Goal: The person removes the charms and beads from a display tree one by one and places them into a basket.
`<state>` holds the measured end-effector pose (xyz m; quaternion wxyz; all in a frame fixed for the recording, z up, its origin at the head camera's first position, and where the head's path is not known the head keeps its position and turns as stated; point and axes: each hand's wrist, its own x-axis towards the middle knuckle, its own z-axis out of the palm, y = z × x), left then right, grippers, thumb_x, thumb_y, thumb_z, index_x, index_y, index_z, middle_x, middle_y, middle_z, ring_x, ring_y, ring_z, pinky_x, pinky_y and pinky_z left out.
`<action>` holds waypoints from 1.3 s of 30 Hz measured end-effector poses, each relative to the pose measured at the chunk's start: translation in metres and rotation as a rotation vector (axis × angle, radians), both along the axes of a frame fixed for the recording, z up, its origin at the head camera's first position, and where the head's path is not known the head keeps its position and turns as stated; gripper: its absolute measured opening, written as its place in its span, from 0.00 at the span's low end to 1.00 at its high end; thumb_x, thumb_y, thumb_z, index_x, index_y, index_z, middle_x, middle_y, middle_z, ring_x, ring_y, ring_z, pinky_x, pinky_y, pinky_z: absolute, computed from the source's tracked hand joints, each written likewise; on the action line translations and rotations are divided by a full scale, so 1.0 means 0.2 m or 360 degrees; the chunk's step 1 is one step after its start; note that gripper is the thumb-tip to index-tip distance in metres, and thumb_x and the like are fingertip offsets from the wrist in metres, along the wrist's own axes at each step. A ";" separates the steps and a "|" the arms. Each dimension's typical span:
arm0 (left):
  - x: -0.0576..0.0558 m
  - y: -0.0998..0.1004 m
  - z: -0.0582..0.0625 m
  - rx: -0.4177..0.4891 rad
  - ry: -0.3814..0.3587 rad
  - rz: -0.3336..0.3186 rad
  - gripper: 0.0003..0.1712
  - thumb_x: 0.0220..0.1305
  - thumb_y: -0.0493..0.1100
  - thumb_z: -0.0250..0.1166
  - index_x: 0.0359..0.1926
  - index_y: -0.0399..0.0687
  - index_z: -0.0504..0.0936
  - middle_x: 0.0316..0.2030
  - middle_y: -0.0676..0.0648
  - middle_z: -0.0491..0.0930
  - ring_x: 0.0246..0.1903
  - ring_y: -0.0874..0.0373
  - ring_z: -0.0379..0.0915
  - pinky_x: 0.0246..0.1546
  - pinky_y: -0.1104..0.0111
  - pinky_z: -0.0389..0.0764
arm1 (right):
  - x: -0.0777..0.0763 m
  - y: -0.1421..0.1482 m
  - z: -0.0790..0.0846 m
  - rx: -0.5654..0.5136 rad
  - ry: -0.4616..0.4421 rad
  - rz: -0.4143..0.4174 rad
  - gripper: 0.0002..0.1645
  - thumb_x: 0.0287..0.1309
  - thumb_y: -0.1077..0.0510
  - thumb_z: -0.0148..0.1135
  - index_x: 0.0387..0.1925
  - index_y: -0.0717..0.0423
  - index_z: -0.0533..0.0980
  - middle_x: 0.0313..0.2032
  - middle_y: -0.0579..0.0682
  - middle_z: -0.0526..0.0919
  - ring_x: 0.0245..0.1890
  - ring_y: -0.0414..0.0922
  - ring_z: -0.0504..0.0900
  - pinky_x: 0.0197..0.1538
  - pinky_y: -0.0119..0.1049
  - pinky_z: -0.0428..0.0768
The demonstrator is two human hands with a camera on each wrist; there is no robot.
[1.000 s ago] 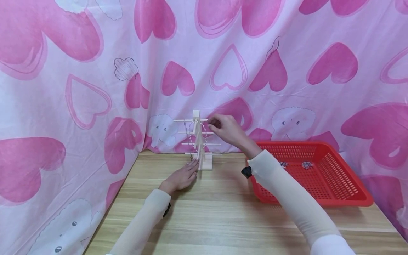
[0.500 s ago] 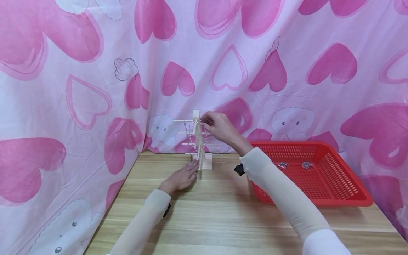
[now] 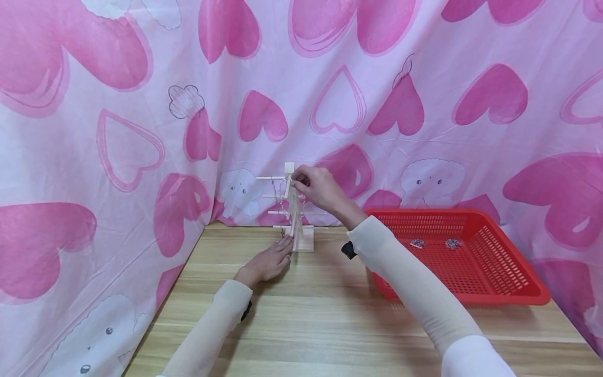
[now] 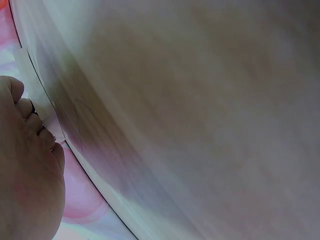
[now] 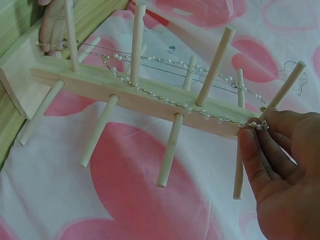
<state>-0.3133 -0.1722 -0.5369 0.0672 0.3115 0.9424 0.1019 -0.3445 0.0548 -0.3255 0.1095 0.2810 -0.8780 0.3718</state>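
A pale wooden peg stand (image 3: pixel 306 242) stands upright at the back of the table, with pegs along its post. At its top, my right hand (image 3: pixel 316 186) pinches a pearl-beaded necklace (image 5: pixel 185 106) between thumb and fingers, right by a top peg. The necklace runs down the post in a long loop, as the right wrist view shows. A thin plain chain (image 5: pixel 175 66) hangs beside it. Low down, my left hand (image 3: pixel 267 262) rests with its extended fingers against the stand's base. Only its edge and fingertips (image 4: pixel 46 139) appear in the left wrist view.
A red perforated basket (image 3: pixel 471 300) sits on the right of the wooden table (image 3: pixel 320 335). Inside lie two small silvery clusters (image 3: pixel 453 244), partly tangled-looking. A pink heart-patterned cloth (image 3: pixel 336 99) hangs close behind the stand and along the left side.
My right hand has moved left along the top peg, from its outer end to close by the post. The left hand has stayed at the base.
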 end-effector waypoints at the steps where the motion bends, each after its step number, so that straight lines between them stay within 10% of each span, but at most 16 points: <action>1: 0.00 0.00 0.00 0.0008 0.0005 -0.0003 0.35 0.86 0.48 0.39 0.84 0.38 0.52 0.86 0.39 0.47 0.86 0.42 0.42 0.87 0.51 0.51 | 0.00 0.00 0.00 0.0003 0.0018 -0.0005 0.10 0.73 0.59 0.67 0.51 0.58 0.85 0.44 0.54 0.91 0.43 0.48 0.90 0.49 0.37 0.91; 39: 0.02 0.01 0.02 0.0012 0.0026 -0.0017 0.34 0.85 0.46 0.39 0.83 0.34 0.54 0.85 0.36 0.49 0.85 0.40 0.44 0.86 0.50 0.53 | 0.03 0.01 0.00 -0.0038 0.0166 -0.0014 0.08 0.71 0.60 0.70 0.45 0.58 0.89 0.39 0.54 0.92 0.36 0.47 0.87 0.43 0.37 0.91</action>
